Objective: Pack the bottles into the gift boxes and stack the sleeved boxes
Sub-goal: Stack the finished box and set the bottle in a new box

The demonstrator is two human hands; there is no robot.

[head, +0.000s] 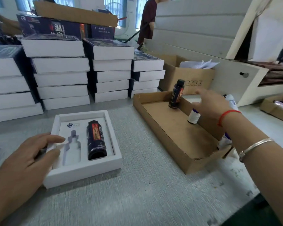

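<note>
A: Quick pass. The open gift box (pixel 83 149) sits near-left on the counter (pixel 153 193). Our left hand (pixel 26 154) rests on its left rim, fingers relaxed and flat, steadying, not curled round anything.

B: Agreed. The dark bottle (pixel 96 140) already lies in the right slot. The dropper-shaped cutout (pixel 71 147) on the left is still unfilled.

A: Our right hand (pixel 211 103) reaches over the cardboard tray (pixel 163 128) to the right, fingers extended, holding nothing. It hovers just beside the small white bottle (pixel 193 116).

B: A second dark bottle (pixel 176 93) stands upright at the tray's far end. The finished box stacks (pixel 82 69) are far-left.

A: Risks?

B: We'd guess the white bottle is next. The tray wall is tight behind it, so a clumsy pinch could tip it over. The reaching arm could also knock the standing dark bottle.

A: And if it's seated the wrong way round in the cutout, it may sit proud, so the sleeve jams.
</note>
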